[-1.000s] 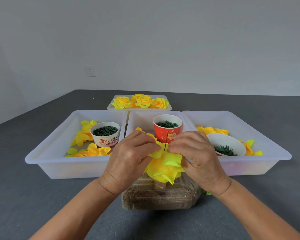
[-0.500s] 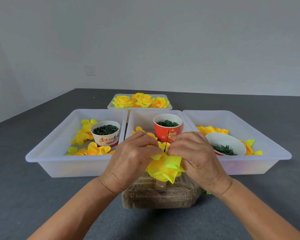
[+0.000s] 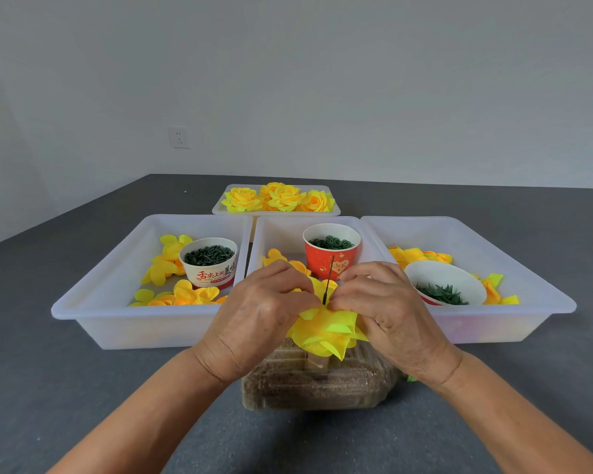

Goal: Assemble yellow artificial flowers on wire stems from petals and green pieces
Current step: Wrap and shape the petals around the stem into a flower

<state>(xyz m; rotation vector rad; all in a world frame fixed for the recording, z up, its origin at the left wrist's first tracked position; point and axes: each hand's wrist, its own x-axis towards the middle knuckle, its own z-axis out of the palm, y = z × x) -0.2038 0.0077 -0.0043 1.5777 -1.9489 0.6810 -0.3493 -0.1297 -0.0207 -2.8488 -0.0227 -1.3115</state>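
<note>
A thin dark wire stem (image 3: 329,277) stands upright above a brown block (image 3: 317,384). Yellow petals (image 3: 324,331) are stacked on the wire. My left hand (image 3: 257,316) pinches the petals from the left. My right hand (image 3: 387,309) pinches them from the right, close to the wire. Loose yellow petals lie in the left tray (image 3: 93,295), the middle tray (image 3: 271,230) and the right tray (image 3: 534,285). A red cup (image 3: 331,251), a white cup (image 3: 211,261) and a white bowl (image 3: 445,282) hold small dark green pieces.
A small tray (image 3: 276,211) at the back holds three finished yellow flowers (image 3: 281,198). The three large white trays stand side by side behind the block. All of it sits on a dark grey table (image 3: 65,388), with a white wall behind.
Both hands have pressed the petals slightly lower on the wire and closer together. More of the wire shows above the petals.
</note>
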